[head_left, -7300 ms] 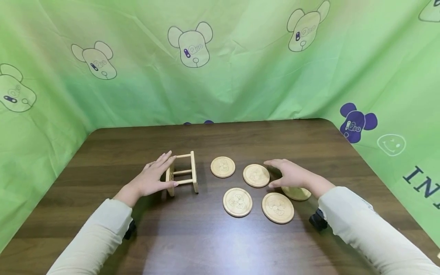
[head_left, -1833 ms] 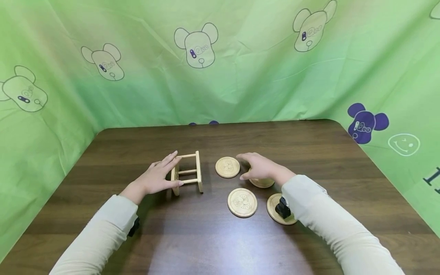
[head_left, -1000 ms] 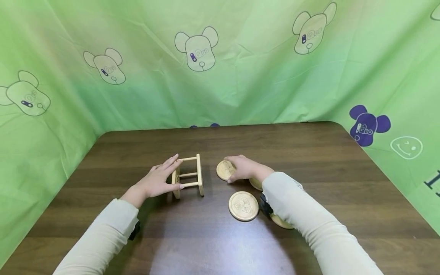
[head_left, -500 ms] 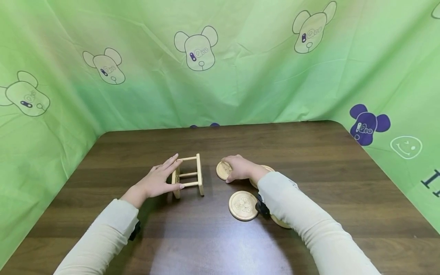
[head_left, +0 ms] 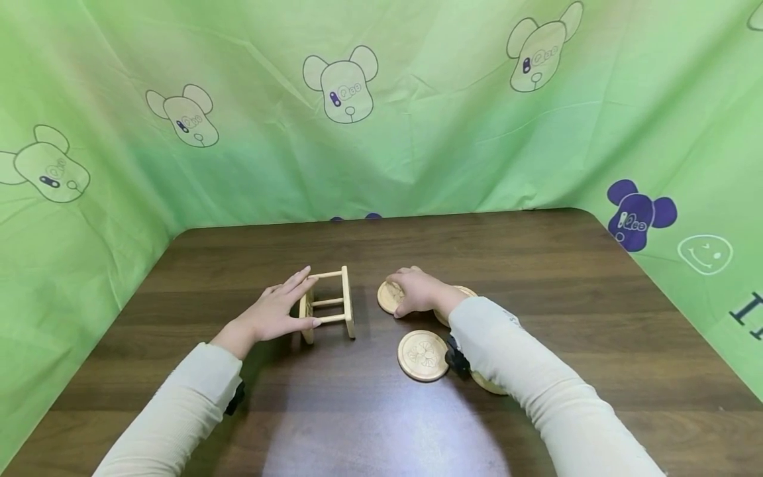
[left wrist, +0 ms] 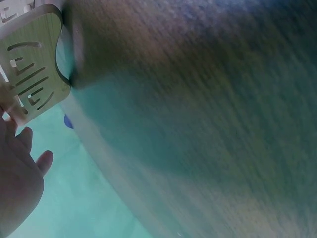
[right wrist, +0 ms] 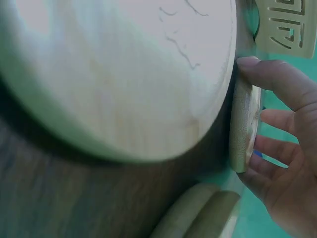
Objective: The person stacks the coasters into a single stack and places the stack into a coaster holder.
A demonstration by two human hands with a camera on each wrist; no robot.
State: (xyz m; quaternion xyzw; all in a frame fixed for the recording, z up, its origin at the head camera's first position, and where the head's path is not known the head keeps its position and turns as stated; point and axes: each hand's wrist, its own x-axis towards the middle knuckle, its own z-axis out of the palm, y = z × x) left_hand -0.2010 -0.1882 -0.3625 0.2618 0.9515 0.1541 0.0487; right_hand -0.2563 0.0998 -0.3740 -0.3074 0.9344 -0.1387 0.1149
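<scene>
Wooden rack [head_left: 348, 302] gripped by left hand [head_left: 271, 315], right hand [head_left: 422, 293] pinching coaster [head_left: 388, 298], sleeve [head_left: 512, 348] overlapping another coaster [head_left: 491, 383]

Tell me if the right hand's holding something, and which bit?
Yes, the right hand pinches a round wooden disc by its rim, thumb on one side, fingers opposite.

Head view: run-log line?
left hand: touches pale barred wooden rack; right hand: grips round pale engraved wooden disc; similar discs: nearby

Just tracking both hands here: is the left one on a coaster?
No: in the head view, the left hand is at the rack, with the visible coasters off to the right.
</scene>
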